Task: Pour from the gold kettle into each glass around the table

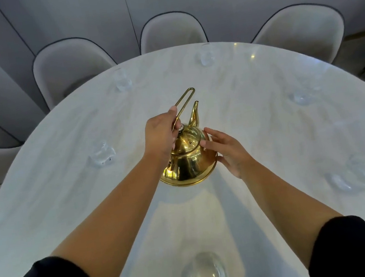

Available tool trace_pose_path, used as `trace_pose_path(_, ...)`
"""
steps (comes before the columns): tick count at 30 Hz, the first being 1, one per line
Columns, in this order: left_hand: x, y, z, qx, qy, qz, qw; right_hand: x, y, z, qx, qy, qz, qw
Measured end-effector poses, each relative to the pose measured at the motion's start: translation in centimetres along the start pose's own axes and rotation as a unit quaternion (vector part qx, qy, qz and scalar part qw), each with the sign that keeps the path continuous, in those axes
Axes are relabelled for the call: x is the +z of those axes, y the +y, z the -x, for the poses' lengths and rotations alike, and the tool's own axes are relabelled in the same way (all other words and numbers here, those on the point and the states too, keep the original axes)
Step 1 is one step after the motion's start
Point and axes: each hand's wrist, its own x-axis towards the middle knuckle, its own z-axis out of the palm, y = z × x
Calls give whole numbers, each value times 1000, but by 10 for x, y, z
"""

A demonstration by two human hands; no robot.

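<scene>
Pinched in the left hand (160,134), the wire handle (184,105) carries the gold kettle (188,161) at frame centre; open right hand (228,153) steadies its slick, probably heavy body.

The gold kettle (188,158) is sitting mid-surface (66,189), spout pointing away. The left hand (161,135) is pinching its wire handle (183,104); the right hand (230,151) is touching its body. Clear glasses are ringing the kettle, the nearest glass (203,274) lying directly behind it.
</scene>
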Motion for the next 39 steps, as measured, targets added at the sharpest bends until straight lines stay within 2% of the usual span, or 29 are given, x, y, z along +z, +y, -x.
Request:
trace_pose_path(12, 50, -41, -115, 6, -25, 22, 999, -40, 7, -111, -28, 60, -62, 996)
trace_pose_path(28, 70, -60, -154, 34, -50, 27, 998, -62, 25, -155, -56, 79, -71, 993)
trace_pose_path(33, 65, -61, -160, 25, -79, -35, 996, -64, 23, -152, -40, 68, 18, 997)
trace_pose_path(36, 58, -59, -159, 35, -110, -92, 989, -64, 14, -141, -28, 112, 94, 989)
trace_pose_path(39, 55, -55, -156, 33, -91, -156, 983, -65, 5, -123, -33, 151, 148, 977)
